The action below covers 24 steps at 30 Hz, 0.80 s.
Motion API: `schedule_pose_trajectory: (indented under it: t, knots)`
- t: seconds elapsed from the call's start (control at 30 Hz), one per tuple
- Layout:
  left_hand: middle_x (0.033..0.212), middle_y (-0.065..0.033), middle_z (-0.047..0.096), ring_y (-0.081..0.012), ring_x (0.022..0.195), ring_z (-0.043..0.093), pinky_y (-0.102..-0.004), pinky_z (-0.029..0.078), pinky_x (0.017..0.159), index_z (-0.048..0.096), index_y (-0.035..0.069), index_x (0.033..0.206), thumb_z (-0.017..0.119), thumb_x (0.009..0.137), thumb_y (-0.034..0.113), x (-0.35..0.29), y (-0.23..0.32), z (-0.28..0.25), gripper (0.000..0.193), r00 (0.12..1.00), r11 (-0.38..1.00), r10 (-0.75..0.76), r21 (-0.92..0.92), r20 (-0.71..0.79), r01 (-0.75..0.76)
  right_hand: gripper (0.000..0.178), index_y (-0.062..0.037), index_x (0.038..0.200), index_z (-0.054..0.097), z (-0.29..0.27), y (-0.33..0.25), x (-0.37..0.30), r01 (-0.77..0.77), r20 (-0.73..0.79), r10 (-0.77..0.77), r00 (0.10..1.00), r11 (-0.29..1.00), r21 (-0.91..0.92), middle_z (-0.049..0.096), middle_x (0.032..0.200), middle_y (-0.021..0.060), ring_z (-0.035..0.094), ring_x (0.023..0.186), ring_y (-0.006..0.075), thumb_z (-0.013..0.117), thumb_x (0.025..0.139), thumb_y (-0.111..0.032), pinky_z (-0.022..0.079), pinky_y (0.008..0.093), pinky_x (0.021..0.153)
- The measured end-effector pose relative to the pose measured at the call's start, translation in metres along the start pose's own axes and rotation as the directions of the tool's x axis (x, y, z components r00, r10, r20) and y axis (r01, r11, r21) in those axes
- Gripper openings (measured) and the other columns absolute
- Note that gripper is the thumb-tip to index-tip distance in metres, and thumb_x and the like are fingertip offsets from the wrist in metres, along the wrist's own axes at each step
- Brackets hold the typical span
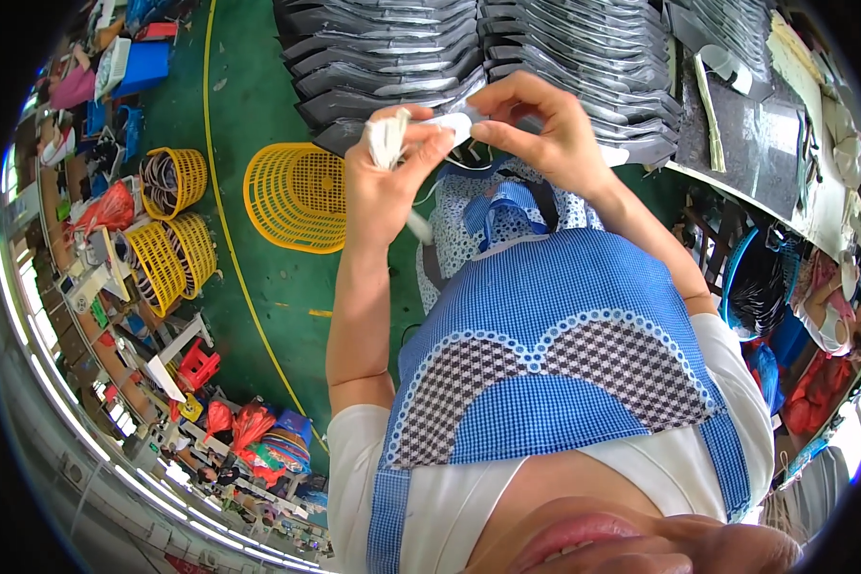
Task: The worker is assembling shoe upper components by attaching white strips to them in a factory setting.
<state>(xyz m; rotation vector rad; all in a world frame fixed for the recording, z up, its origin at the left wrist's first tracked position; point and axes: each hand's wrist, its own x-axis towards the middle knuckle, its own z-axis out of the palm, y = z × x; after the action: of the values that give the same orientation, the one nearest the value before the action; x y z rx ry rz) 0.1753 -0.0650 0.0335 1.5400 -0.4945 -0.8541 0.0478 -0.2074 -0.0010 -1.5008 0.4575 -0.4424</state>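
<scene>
My left hand (pixel 392 177) is closed, its thumb and fingers pinching a small white piece (pixel 457 125) in front of my body. A crumpled white strip bundle (pixel 386 141) sticks up between the fingers of that same hand. At the other end of the white piece, my right hand (pixel 545 134) is closed in a pinch, thumb and forefinger at its edge. Whether the piece is tape or cloth I cannot make out. Just beyond both hands lie rows of overlapping dark grey, shiny curved sheets (pixel 383 72).
A yellow plastic basket (pixel 297 198) stands on the green floor to the left. Farther left are more yellow baskets (pixel 163 263) with coiled material inside. On the right is a dark-topped workbench (pixel 751 143) bearing a pale strip (pixel 712 110). A blue-rimmed bin (pixel 737 277) with black plastic stands below it.
</scene>
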Motion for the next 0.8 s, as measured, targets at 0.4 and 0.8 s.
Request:
schedule_pose_trajectory:
  t: [0.4,0.8]
  knots:
    - [0.068,0.0035,0.060,-0.0022,0.060,0.050,-0.0188,0.037,0.053,0.070,0.001,0.087,0.073,0.081,0.011,-0.011,-0.016,-0.036,0.012,0.971,0.933,-0.204,0.324,0.123,0.155,0.018,-0.0013,0.102,0.065,-0.019,0.035,-0.023,-0.289,0.150,0.260,0.954,0.930,0.225,0.062,0.086,0.0008,0.056,0.075,0.0066,0.066,0.088,-0.012,0.047,0.0206,0.069]
    - [0.064,0.0066,0.056,-0.0017,0.057,0.045,-0.0197,0.033,0.050,0.071,0.003,0.083,0.074,0.080,0.013,-0.004,-0.015,-0.046,0.011,0.930,0.873,-0.310,0.446,0.197,0.197,0.004,-0.0021,0.089,0.064,-0.002,0.048,-0.027,-0.281,0.231,0.217,0.948,0.912,0.299,0.061,0.086,0.0009,0.057,0.080,0.0071,0.064,0.087,-0.006,0.047,0.0217,0.072]
